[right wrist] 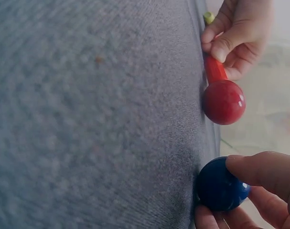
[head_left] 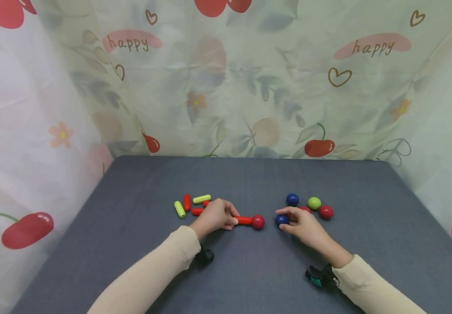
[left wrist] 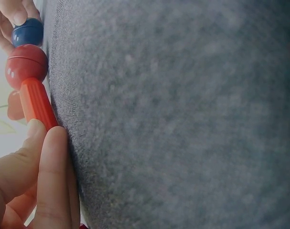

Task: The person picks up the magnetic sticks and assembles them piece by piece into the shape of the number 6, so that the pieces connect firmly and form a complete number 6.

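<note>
My left hand (head_left: 219,214) pinches the end of a red ribbed stick (head_left: 244,220) between thumb and fingers, low over the table. At the stick's far end sits a glossy red ball (head_left: 258,221), touching it. To the right, my right hand (head_left: 306,225) holds a dark blue ball (head_left: 281,220) between thumb and fingers at the tabletop. In the right wrist view, a gap separates this blue ball (right wrist: 222,184) from the red ball (right wrist: 224,102). The left wrist view shows a seam line around the red ball (left wrist: 26,67).
Left of my left hand lie yellow-green sticks (head_left: 179,209) and red sticks (head_left: 187,203). Behind my right hand are another blue ball (head_left: 292,199), a green ball (head_left: 314,203) and red balls (head_left: 326,212). A patterned curtain (head_left: 241,87) hangs behind the grey table (head_left: 241,174).
</note>
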`<state>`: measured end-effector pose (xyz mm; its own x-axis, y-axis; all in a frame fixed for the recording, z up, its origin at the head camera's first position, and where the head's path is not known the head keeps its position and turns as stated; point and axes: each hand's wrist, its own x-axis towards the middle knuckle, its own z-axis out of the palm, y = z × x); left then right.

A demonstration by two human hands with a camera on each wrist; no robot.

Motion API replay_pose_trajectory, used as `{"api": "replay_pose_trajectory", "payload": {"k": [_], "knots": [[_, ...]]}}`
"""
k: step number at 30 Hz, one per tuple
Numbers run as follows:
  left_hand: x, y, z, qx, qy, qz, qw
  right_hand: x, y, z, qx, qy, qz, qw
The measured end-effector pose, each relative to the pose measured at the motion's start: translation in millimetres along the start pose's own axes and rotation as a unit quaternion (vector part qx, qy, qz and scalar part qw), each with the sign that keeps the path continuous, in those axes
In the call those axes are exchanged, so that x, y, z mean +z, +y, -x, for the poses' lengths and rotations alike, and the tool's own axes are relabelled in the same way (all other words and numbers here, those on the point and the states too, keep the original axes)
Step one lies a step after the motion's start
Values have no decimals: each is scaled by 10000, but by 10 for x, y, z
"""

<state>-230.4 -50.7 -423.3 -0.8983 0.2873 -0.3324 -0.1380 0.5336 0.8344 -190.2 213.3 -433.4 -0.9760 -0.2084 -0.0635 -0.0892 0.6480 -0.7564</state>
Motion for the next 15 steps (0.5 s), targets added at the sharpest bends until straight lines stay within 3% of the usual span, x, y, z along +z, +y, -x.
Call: {"api": "replay_pose_trajectory", "payload": {"k": [15], "knots": [[6, -11, -9, 22, -32, -43, 10000, 6, 28, -16, 8, -4, 45, 10000]]}}
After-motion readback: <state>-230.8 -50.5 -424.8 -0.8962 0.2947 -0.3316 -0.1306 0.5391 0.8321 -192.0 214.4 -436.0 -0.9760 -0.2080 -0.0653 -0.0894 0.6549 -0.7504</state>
